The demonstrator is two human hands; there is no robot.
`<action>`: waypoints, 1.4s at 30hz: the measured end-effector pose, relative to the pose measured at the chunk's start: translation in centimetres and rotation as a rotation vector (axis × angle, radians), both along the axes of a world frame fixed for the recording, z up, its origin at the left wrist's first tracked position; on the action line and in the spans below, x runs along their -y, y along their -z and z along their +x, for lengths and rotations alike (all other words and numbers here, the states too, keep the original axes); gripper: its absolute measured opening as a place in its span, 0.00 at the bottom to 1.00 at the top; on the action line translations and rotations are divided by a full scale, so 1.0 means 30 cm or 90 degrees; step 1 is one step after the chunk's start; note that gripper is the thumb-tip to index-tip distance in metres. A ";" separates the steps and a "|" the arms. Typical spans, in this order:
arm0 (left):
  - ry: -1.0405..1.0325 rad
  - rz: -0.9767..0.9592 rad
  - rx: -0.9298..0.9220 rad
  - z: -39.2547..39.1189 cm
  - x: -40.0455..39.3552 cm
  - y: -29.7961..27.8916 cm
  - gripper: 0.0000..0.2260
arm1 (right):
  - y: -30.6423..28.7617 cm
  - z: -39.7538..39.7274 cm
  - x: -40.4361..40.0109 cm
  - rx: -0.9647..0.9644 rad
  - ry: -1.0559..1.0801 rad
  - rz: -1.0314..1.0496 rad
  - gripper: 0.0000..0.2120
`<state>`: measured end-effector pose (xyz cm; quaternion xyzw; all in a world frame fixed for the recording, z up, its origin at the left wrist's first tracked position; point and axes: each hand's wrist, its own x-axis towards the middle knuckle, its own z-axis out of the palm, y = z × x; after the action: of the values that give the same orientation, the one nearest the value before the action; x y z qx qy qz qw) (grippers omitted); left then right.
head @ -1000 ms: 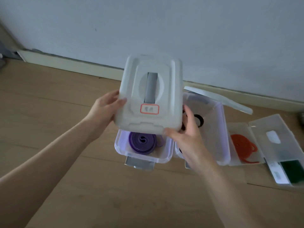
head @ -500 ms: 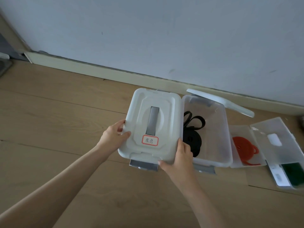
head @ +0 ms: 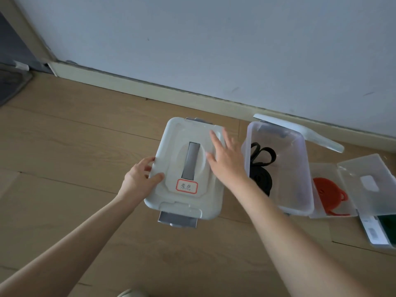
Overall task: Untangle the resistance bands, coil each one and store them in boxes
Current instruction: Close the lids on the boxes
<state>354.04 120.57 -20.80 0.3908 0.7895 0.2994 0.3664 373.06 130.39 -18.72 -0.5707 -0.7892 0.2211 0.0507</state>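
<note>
A white lid [head: 177, 196] with a grey handle and a red-framed label sits on the left box on the wood floor; the purple band inside is hidden. My left hand [head: 140, 181] grips the lid's left edge, thumb on top. My right hand [head: 225, 159] lies flat on the lid's right side with fingers straight. Next to it stands an open clear box [head: 300, 189] holding a black coiled band [head: 262, 168]. Further right, a small flat case [head: 334, 213] holds a red band [head: 325, 190].
The open box's lid [head: 304, 133] leans behind it against the baseboard [head: 150, 91]. A clear case lid [head: 368, 183] and a case with something dark green [head: 387, 228] lie at the far right. A dark mat [head: 10, 84] is at the far left.
The lid came down from mid-air onto the purple band's box. My right hand left the lid's front corner and now lies flat on top; my left hand stays on the left edge.
</note>
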 end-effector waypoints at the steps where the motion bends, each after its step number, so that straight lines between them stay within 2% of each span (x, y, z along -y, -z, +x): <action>1: -0.004 0.002 0.016 0.001 -0.003 0.003 0.22 | 0.006 -0.017 -0.046 0.056 -0.033 -0.001 0.28; 4: -0.021 0.006 0.067 0.006 -0.014 0.011 0.21 | 0.018 -0.056 -0.123 0.125 -0.062 -0.057 0.29; 6: -0.023 0.006 0.077 0.009 -0.020 0.012 0.21 | 0.002 -0.068 -0.097 0.130 -0.061 0.024 0.28; 8: -0.019 0.005 0.083 0.008 -0.024 0.010 0.21 | -0.007 -0.069 0.001 0.050 -0.110 0.132 0.29; 10: -0.017 0.006 0.092 -0.001 -0.024 0.016 0.21 | 0.011 -0.055 0.152 0.014 -0.237 0.077 0.38; 12: -0.016 0.006 0.092 -0.004 -0.022 0.019 0.21 | 0.054 -0.031 0.291 0.123 -0.319 0.011 0.53; 13: -0.015 0.007 0.090 -0.002 -0.021 0.019 0.21 | 0.075 -0.020 0.324 0.188 -0.332 0.036 0.56; 15: -0.018 0.008 0.084 0.000 -0.018 0.020 0.21 | 0.081 -0.016 0.340 0.263 -0.326 0.108 0.52; 17: -0.018 0.010 0.094 0.000 -0.013 0.019 0.21 | 0.062 -0.011 0.327 0.209 -0.317 0.108 0.45; 20: -0.019 0.017 0.111 -0.004 -0.013 0.017 0.21 | 0.035 -0.004 0.271 0.106 -0.315 0.020 0.40; 25: -0.011 0.008 0.100 -0.003 -0.012 0.009 0.21 | 0.002 -0.006 0.272 0.121 -0.340 0.019 0.37; 26: 0.003 -0.002 0.068 0.003 -0.016 0.005 0.21 | 0.002 -0.003 0.277 0.120 -0.344 0.013 0.36; 28: 0.054 -0.024 -0.073 0.020 -0.033 -0.006 0.24 | -0.022 -0.005 0.235 0.060 -0.320 -0.020 0.30; 31: 0.148 0.058 -0.238 0.056 -0.091 -0.038 0.30 | -0.061 -0.036 0.046 -0.094 -0.172 -0.027 0.22; 33: 0.246 0.099 -0.314 0.089 -0.135 -0.048 0.30 | -0.050 -0.056 -0.108 -0.096 -0.074 0.011 0.21; 35: 0.354 0.094 -0.374 0.124 -0.177 -0.037 0.27 | -0.020 -0.089 -0.226 -0.066 -0.019 -0.027 0.25; 37: 0.416 0.058 -0.425 0.152 -0.189 -0.011 0.27 | 0.020 -0.132 -0.293 -0.024 0.017 -0.128 0.33; 40: 0.416 0.063 -0.498 0.164 -0.172 0.038 0.28 | 0.037 -0.173 -0.352 -0.036 0.059 -0.197 0.39; 42: 0.387 0.081 -0.532 0.166 -0.171 0.059 0.28 | 0.035 -0.176 -0.365 -0.084 0.077 -0.195 0.37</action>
<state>359.00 125.69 -22.56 0.7103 0.6993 0.0454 0.0662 367.77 141.34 -19.76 -0.6022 -0.7056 0.3725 0.0279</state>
